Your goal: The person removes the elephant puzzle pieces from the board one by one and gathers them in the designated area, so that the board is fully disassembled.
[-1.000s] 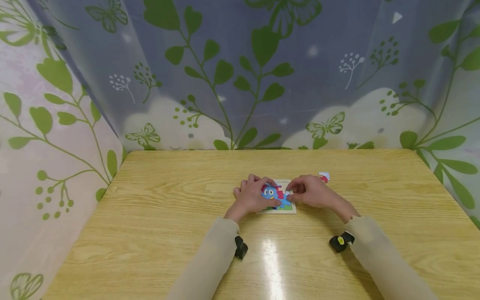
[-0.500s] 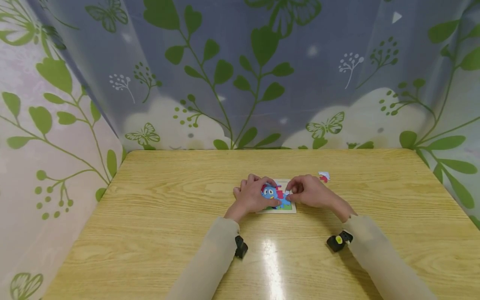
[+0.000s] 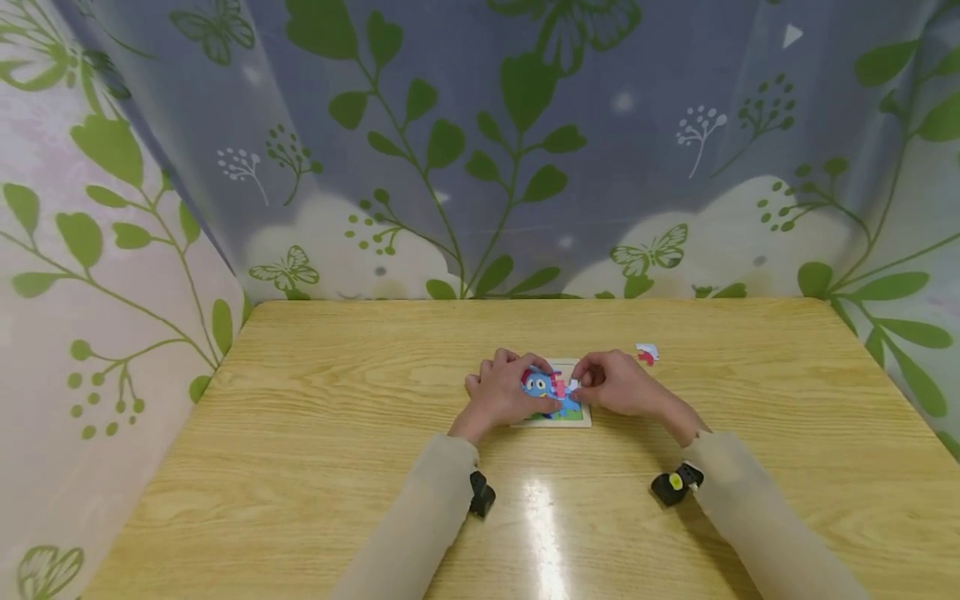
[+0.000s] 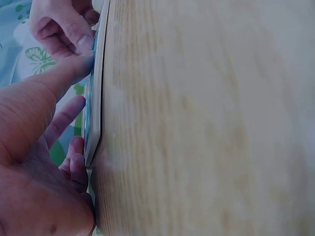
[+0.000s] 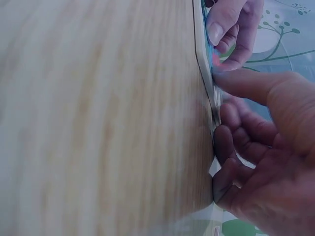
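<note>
A small jigsaw puzzle point(image 3: 537, 384) with a blue cartoon figure lies in a pale wooden frame point(image 3: 585, 422) in the middle of the table. My left hand point(image 3: 506, 392) rests over its left side, with the thumb laid along the picture and the fingers spread at the far edge. At the right side, my right hand point(image 3: 621, 383) pinches a small, partly white puzzle piece point(image 3: 575, 384) between thumb and forefinger, low over the puzzle. Bare pale board shows at the upper right of the frame. Both wrist views show the frame edge-on; the right fingertips hide most of the pinched piece.
Beyond my right hand, a loose white and red puzzle piece point(image 3: 647, 354) lies on the wooden table point(image 3: 315, 467). A curtain point(image 3: 480, 167) with leaf and butterfly prints hangs behind the table's far edge. Black wrist cameras are strapped to both sleeves.
The right wrist has shifted slightly left, with its fingers staying at the puzzle's right side. The left hand keeps its place, and the loose piece lies where it was.
</note>
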`<state>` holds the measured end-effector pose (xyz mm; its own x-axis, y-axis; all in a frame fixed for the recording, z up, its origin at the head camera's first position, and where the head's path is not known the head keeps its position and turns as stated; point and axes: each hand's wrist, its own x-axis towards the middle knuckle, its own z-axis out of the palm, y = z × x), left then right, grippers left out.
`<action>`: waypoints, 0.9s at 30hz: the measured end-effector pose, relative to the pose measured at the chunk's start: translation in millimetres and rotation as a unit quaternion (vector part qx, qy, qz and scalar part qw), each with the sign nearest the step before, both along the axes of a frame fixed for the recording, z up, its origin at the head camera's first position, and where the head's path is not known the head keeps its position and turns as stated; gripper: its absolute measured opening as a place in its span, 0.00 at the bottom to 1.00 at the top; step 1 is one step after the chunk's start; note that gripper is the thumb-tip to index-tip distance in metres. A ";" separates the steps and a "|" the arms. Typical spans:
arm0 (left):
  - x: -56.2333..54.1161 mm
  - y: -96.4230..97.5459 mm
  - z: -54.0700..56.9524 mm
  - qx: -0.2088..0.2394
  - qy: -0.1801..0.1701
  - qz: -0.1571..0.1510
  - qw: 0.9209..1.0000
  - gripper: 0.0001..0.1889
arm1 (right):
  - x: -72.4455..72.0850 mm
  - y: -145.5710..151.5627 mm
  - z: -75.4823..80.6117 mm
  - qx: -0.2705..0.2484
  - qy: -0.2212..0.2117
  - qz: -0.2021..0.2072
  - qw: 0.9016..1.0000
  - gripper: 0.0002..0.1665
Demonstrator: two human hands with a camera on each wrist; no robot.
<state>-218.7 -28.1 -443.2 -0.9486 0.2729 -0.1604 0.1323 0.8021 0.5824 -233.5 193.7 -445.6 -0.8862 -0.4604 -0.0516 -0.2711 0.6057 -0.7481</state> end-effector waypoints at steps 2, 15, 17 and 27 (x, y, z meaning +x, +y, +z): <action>-0.2 -0.3 0.2 0.000 0.000 0.000 1.000 0.23 | -0.6 0.1 -1.0 -0.003 -0.002 -0.005 1.000 0.10; -0.8 0.2 1.0 -0.004 -0.004 0.001 1.000 0.23 | 0.3 3.4 -1.1 -0.019 -0.013 -0.008 1.000 0.09; -0.6 0.1 0.9 -0.004 -0.004 0.001 1.000 0.23 | 1.1 3.3 -0.8 -0.026 -0.015 -0.008 1.000 0.09; -0.2 0.0 0.8 -0.004 -0.005 0.003 1.000 0.23 | 3.6 2.3 -3.0 -0.041 -0.030 -0.035 0.998 0.06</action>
